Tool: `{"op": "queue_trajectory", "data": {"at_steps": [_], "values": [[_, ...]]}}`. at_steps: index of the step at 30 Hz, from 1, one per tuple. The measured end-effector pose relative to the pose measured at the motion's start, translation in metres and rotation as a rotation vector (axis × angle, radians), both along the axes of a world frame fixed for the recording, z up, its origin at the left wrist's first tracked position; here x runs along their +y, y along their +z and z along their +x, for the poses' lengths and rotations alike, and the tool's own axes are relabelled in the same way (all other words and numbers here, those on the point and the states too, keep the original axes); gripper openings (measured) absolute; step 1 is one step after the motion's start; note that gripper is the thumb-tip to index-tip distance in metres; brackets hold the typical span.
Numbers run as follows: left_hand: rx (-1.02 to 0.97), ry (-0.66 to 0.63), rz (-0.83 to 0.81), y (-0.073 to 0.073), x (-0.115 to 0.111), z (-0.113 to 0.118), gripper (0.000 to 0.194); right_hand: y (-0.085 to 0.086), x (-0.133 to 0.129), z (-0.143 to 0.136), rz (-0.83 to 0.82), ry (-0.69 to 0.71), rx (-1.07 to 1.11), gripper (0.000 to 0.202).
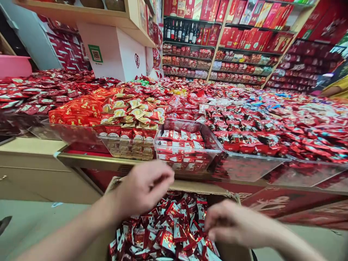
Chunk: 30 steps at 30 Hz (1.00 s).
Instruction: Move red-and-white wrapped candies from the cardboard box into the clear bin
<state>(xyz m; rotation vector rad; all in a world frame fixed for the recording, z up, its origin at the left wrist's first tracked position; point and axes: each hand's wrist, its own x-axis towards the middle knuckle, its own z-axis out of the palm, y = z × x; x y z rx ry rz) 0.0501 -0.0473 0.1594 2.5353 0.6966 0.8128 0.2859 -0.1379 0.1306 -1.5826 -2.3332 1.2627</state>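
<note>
A cardboard box (214,188) stands before me, filled with loose small candies in shiny red and white wrappers (174,228). My left hand (149,186) is above the box's far left part, its fingers curled toward the thumb; motion blur hides whatever they may hold. Lower, at the right side of the box, my right hand (231,221) hovers close over the candies with bent, closed fingers; their contents cannot be made out. Beyond the box sits a clear plastic bin (187,150), partly filled with similar red and white packets (182,139) laid in neat rows.
Left of that bin, durian candies (133,116) are stacked high in another clear bin. Dark red packets (244,127) heap up to the right. A gold-coloured counter edge (100,161) runs behind the box. Shelves (217,47) line the back; a person's yellow sleeve (337,88) shows far right.
</note>
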Motion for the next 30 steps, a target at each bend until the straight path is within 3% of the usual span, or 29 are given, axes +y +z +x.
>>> {"op": "queue_trajectory", "data": {"at_steps": [1, 3, 5, 7, 9, 13, 16, 18, 19, 21, 23, 26, 28, 30], "values": [[0.138, 0.023, -0.122, -0.022, -0.012, -0.009, 0.014, -0.03, -0.004, -0.006, -0.051, -0.02, -0.069, 0.015], [0.488, -0.012, -0.331, -0.07, -0.029, -0.02, 0.017, -0.085, -0.003, -0.024, 0.051, 0.0, -0.247, 0.029], [0.716, 0.031, -0.44, -0.116, -0.039, -0.024, 0.026, -0.123, 0.006, -0.047, 0.07, 0.017, -0.287, 0.045], [0.818, 0.084, -0.499, -0.151, -0.045, -0.024, 0.036, -0.146, 0.014, -0.071, 0.068, 0.034, -0.317, 0.063], [0.848, 0.12, -0.541, -0.175, -0.051, -0.025, 0.045, -0.159, 0.016, -0.091, 0.091, 0.026, -0.374, 0.071], [0.77, 0.176, -0.618, -0.198, -0.052, -0.035, 0.047, -0.174, 0.011, -0.107, 0.182, -0.013, -0.393, 0.057], [0.652, 0.223, -0.693, -0.201, -0.044, -0.04, 0.034, -0.172, 0.01, -0.097, 0.209, -0.063, -0.299, 0.035], [0.555, 0.249, -0.779, -0.193, -0.038, -0.037, 0.021, -0.16, 0.011, -0.086, 0.23, -0.129, -0.229, 0.023], [0.504, 0.252, -0.847, -0.187, -0.037, -0.034, 0.021, -0.151, 0.01, -0.081, 0.241, -0.167, -0.176, 0.021], [0.409, 0.226, -1.001, -0.168, -0.038, -0.024, 0.043, -0.133, 0.006, -0.072, 0.277, -0.262, 0.028, 0.019], [0.247, 0.154, -1.193, -0.145, -0.043, -0.012, 0.058, -0.118, -0.002, -0.069, 0.352, -0.342, 0.292, 0.022], [-0.225, 0.084, -1.495, -0.117, -0.053, 0.002, 0.045, -0.107, -0.018, -0.07, 0.502, -0.339, 0.509, 0.039], [-0.458, 0.126, -1.561, -0.106, -0.058, 0.009, 0.034, -0.105, -0.027, -0.073, 0.506, -0.321, 0.569, 0.053], [-0.522, 0.177, -1.515, -0.103, -0.06, 0.013, 0.029, -0.104, -0.033, -0.075, 0.421, -0.411, 0.704, 0.057]]}}
